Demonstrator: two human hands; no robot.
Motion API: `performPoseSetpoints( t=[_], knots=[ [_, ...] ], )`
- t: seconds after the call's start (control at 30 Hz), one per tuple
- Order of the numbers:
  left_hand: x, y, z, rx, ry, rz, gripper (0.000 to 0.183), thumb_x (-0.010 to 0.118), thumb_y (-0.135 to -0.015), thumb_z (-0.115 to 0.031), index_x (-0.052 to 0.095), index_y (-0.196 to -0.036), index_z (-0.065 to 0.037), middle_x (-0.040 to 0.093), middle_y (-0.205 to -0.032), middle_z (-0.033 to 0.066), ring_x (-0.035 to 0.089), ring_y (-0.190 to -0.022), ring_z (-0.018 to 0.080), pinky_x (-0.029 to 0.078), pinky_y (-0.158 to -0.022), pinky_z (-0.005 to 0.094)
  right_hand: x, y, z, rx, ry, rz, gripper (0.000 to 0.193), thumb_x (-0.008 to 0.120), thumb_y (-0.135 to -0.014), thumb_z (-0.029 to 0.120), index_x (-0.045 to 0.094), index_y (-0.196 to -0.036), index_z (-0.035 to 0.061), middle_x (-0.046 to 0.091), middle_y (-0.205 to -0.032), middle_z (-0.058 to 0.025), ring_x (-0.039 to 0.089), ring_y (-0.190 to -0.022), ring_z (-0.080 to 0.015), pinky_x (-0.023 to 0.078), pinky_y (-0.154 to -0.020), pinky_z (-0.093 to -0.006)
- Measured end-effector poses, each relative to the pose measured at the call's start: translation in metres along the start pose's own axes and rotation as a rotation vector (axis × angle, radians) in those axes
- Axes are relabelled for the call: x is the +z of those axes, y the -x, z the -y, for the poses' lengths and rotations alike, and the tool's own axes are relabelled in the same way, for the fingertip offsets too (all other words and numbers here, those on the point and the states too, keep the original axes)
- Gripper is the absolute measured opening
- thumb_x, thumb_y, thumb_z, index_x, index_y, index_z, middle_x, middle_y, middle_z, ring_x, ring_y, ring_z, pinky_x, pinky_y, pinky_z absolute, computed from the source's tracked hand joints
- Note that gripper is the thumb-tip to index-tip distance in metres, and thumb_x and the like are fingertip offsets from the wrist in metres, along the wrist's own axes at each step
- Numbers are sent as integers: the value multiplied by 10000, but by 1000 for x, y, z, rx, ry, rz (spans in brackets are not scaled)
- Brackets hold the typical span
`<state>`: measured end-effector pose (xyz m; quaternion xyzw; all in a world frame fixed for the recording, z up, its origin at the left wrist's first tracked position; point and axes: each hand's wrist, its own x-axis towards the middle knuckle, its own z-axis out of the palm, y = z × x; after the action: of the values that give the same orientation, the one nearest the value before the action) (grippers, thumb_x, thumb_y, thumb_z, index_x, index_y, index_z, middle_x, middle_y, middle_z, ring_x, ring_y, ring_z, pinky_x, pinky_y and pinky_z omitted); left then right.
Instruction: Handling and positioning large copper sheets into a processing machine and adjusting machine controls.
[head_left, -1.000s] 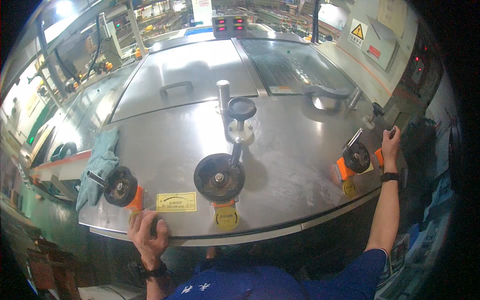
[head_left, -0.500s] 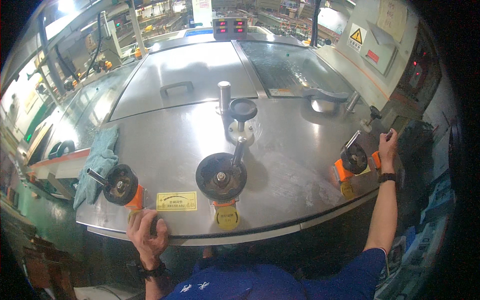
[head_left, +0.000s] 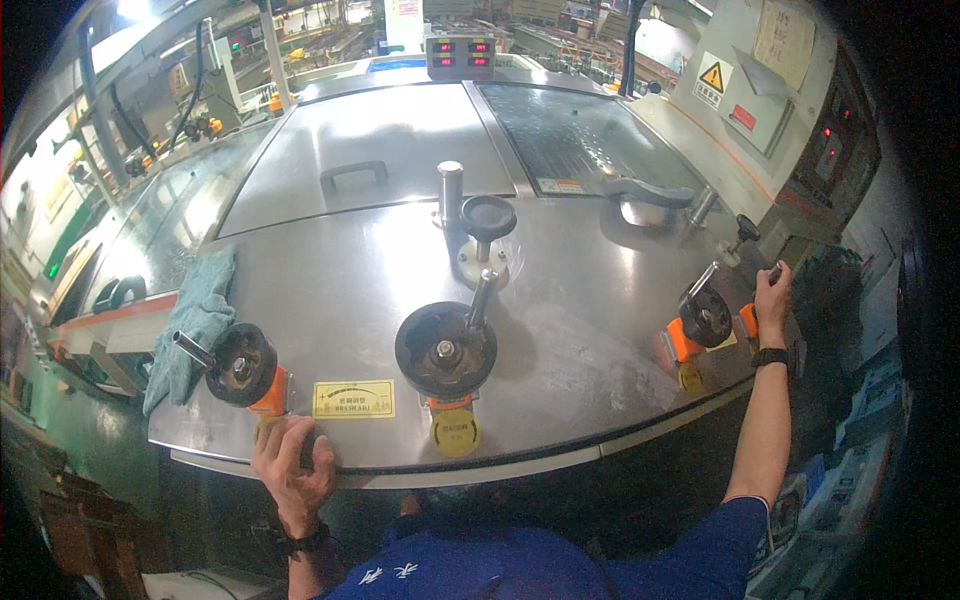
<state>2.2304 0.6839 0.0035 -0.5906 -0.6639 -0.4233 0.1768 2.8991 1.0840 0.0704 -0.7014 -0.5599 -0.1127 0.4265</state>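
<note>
At the front left of a steel machine cover (head_left: 570, 300), my left hand (head_left: 295, 465) rests its bent fingers on the edge, thumb apart, holding nothing. Just above it is a black handwheel (head_left: 241, 366) with a steel crank handle and an orange base. My right hand (head_left: 772, 302) is closed round a dark handle (head_left: 777, 271) at the cover's right edge; most of its wheel is hidden by the hand. Beside that hand stands another black handwheel (head_left: 706, 318). A larger black handwheel (head_left: 445, 350) sits at the front middle, its crank handle pointing up.
A blue-green cloth (head_left: 195, 320) drapes over the left edge. Behind the middle wheel rise a black knob (head_left: 488, 217) and a steel post (head_left: 450, 190). Farther back are a steel lid (head_left: 370, 150), a glass window (head_left: 590, 135) and a red-digit display (head_left: 460, 58). A control cabinet (head_left: 790, 130) stands at right.
The view has shifted very slightly. Both hands keep their places, the left on the front edge and the right on the handle; the wheels in sight look unturned.
</note>
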Motion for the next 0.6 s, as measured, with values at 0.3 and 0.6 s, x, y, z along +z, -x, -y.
performPoseSetpoints(
  t=[0.3,0.6],
  knots=[
    [-2,0,0,-19,2,23,241,675,-851,-182,678,-976,24,689,-940,194,653,-899,406,523,-833,477,-2,-6,-4,59,-89,77,577,596,-1019,271,404,-1489,-2,631,-1265,-206,655,-1075,-341,521,-921,-455],
    [-1,-1,-2,-23,22,21,242,674,-845,-177,681,-981,24,693,-945,187,654,-902,398,524,-828,471,10,-23,-29,-11,-109,-8,444,560,-1042,301,536,-1365,-4,650,-1200,-187,653,-1049,-331,505,-912,-435]
  ],
)
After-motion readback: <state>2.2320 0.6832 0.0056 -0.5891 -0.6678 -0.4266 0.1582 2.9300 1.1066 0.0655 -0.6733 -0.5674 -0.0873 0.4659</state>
